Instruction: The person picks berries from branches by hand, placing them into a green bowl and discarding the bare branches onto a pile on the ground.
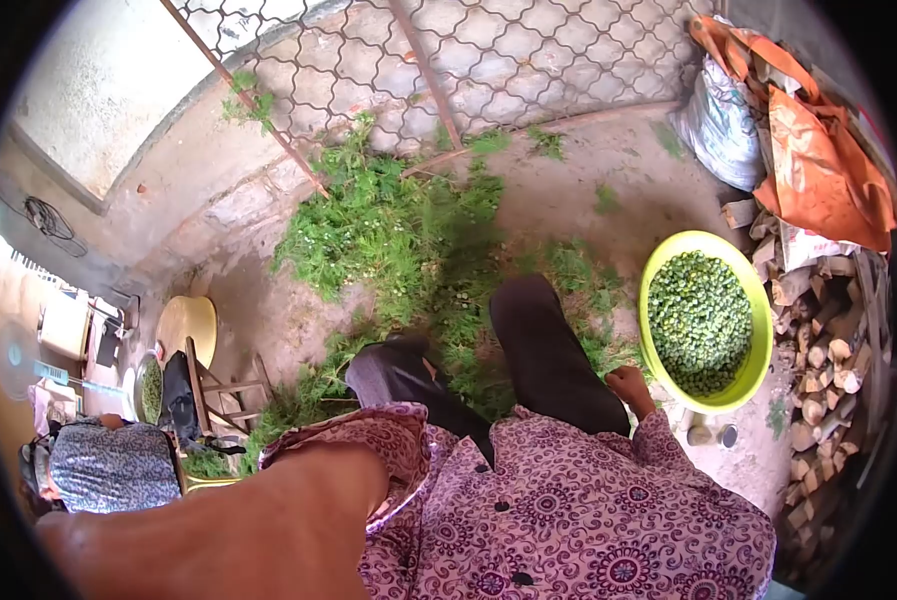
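Observation:
My right hand (629, 388) hangs beside my right knee, its fingers loosely curled and nothing visible in them. Just to its right, apart from it, stands a yellow-green plastic basin (652, 352) filled with small round green fruits or pods (700, 320). My bare left forearm (248, 520) rises close to the camera at the lower left, and the hand itself lies outside the picture. Between and beyond my legs, a heap of leafy green plants (378, 230) spreads over the floor.
Stacked firewood (818, 380) lines the right side, below an orange sack (823, 170) and a white sack (720, 125). A metal lattice gate (528, 60) closes the far side. At left are a person in patterned clothing (113, 467), a wooden stool (230, 395) and a straw hat (188, 330).

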`<action>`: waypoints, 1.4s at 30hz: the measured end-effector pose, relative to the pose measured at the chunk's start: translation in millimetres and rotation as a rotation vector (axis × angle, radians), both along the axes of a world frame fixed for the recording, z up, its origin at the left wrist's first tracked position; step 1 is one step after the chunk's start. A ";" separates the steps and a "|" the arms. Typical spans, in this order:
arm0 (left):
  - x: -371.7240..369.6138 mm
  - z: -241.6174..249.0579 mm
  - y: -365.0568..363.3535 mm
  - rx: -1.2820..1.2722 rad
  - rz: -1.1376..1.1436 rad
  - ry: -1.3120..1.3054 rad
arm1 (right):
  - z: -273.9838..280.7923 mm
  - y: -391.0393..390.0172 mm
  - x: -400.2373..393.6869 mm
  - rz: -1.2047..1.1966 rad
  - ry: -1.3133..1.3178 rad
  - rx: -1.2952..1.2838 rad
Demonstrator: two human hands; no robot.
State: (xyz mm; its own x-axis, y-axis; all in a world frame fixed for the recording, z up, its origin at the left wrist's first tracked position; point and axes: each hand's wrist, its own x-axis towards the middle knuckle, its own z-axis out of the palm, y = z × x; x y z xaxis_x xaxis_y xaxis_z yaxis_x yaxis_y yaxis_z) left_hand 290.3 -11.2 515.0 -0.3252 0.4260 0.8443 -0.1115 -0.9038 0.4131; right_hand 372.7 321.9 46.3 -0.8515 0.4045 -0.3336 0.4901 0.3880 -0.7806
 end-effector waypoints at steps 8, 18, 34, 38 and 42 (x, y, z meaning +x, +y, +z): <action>-1.5 0.3 -7.4 0.077 -0.053 -0.049 | -28.1 2.1 1.6 0.116 0.008 0.219; -7.1 -1.7 -12.5 0.129 -0.089 -0.077 | -48.0 1.2 -6.9 0.129 -0.087 0.205; -72.8 -47.7 -11.4 0.070 -0.055 -0.205 | -9.7 7.1 -15.6 0.153 -0.169 0.238; -157.7 -116.2 -8.9 -0.211 0.287 -0.159 | -7.5 26.1 -43.4 0.093 -0.202 0.129; -222.3 -203.6 -17.9 -0.354 0.435 -0.520 | -6.4 38.5 -112.5 0.249 -0.106 0.276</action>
State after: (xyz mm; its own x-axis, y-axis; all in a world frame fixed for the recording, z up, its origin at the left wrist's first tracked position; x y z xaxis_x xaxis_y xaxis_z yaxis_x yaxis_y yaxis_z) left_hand 68.0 -29.1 311.4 -0.8440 0.3853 0.3732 -0.0353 -0.7342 0.6781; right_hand 260.1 360.4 39.9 -0.9017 0.2764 -0.3324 0.4265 0.6938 -0.5802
